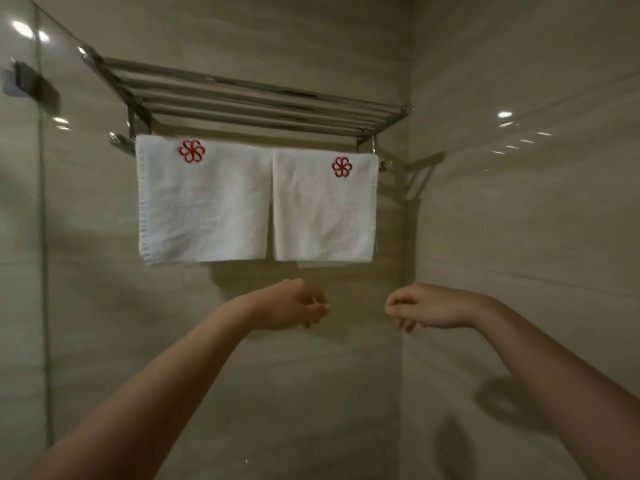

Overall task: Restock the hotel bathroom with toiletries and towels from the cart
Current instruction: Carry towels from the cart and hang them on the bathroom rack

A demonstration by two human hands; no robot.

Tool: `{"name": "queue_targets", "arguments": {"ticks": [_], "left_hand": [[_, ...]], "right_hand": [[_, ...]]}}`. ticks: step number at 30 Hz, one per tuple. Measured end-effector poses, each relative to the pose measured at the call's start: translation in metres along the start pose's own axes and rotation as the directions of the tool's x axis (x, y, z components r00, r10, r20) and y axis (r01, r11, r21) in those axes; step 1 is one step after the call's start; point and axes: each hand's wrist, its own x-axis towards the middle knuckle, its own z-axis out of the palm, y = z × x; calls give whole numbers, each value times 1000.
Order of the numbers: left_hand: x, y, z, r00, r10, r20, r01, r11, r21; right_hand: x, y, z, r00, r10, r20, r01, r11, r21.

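Two white towels (204, 202) (judged soft, limp; best pinched at corners) were draped on a rack (263, 102); left hand (291, 304) and right hand (433, 306) were held empty, loosely curled.

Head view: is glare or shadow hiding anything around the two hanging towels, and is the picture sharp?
Head view: dim warm light, glare spots on the glass panel and right wall, none on the left towel or right towel. Head view: soft shadows lie under the towels and low on the right wall. Head view: slightly soft overall, red logos readable; the wide angle bows the rack.
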Motion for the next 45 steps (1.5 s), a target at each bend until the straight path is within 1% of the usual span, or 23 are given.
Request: {"name": "queue_targets", "arguments": {"ticks": [4,9,14,17,19,21,24,25,28,30,33,36,38,40,43,45], "left_hand": [[-19,27,31,994,87,67,-80,991,-107],[-27,78,69,962,227,149,-198,963,-184],[-32,146,117,903,371,214,-315,914,-255],[-36,194,156,842,465,273,-384,873,-302],[-44,232,184,791,532,303,-432,836,-339],[-58,275,210,726,603,331,-482,789,-382],[-89,337,242,620,698,359,-536,711,-455],[-99,358,252,589,720,366,-546,689,-477],[-135,418,278,505,774,381,-575,631,-521],[-163,460,295,453,805,384,-584,593,-554],[-211,520,322,357,834,422,-565,552,-613],[-267,579,351,271,867,417,-528,496,-689],[-308,615,371,238,878,415,-467,478,-744],[-347,651,389,174,880,441,-376,474,-796],[-397,707,410,57,888,456,-273,453,-849],[-427,749,419,6,878,479,-230,468,-854]], "right_hand": [[-76,7,12,994,108,16,-105,989,-99],[-168,26,22,964,265,4,-264,959,-103],[-258,56,38,908,418,-37,-419,907,-37],[-321,71,55,860,505,-76,-502,863,51],[-368,77,67,813,574,-98,-571,819,57],[-419,81,76,763,634,-125,-637,770,22],[-498,82,88,640,753,-154,-758,651,39],[-526,82,92,612,775,-159,-777,626,58],[-613,83,107,581,799,-152,-799,596,78],[-669,76,116,537,832,-141,-829,551,98],[-744,61,130,434,894,-112,-883,447,146],[-818,46,144,362,926,-106,-900,377,220],[-868,36,153,302,947,-107,-906,320,277],[-917,24,161,240,964,-113,-904,264,337],[-990,2,176,108,982,-152,-864,169,474],[-1038,-12,189,-5,981,-194,-799,113,591]]}}
